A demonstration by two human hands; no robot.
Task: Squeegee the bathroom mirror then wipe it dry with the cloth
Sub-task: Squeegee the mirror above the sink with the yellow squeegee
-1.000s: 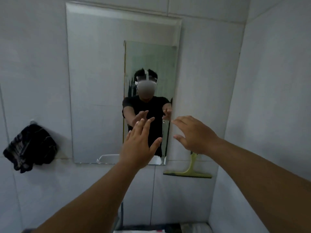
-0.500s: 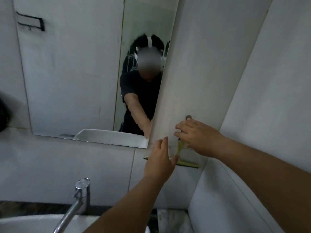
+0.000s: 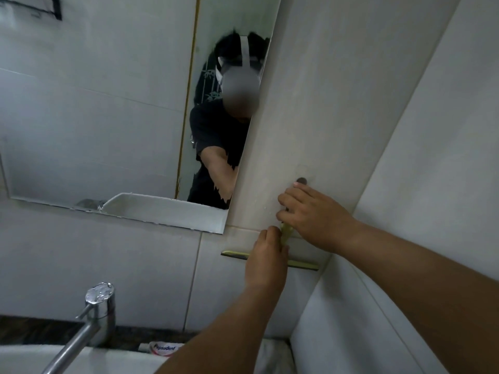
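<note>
Leftmost, a chrome faucet (image 3: 94, 306) rises from the edge of a white sink (image 3: 113, 360), with a tube of toothpaste (image 3: 162, 348) lying behind it. Above them the bathroom mirror (image 3: 108, 117) hangs on the tiled wall (image 3: 337, 90), showing the reflection of a person in a black shirt.

To the right of the mirror's lower corner, a yellow-green squeegee (image 3: 299, 264) hangs flat against the tile, blade at the bottom, handle pointing up toward a small dark wall hook (image 3: 301, 181). The left hand (image 3: 266, 259) covers the middle of the blade and the base of the handle, fingers curled loosely; whether they actually grasp it cannot be told. The right hand (image 3: 313, 215) sits just above, fingers bent down around the upper handle, seemingly pinching it.

The squeegee looks like light, stiff moulded plastic with a soft flexible blade edge. It is probably best taken by the narrow handle, lifted up off the hook, keeping fingers away from the blade. Wet plastic may be slippery. No cloth is in view.
</note>
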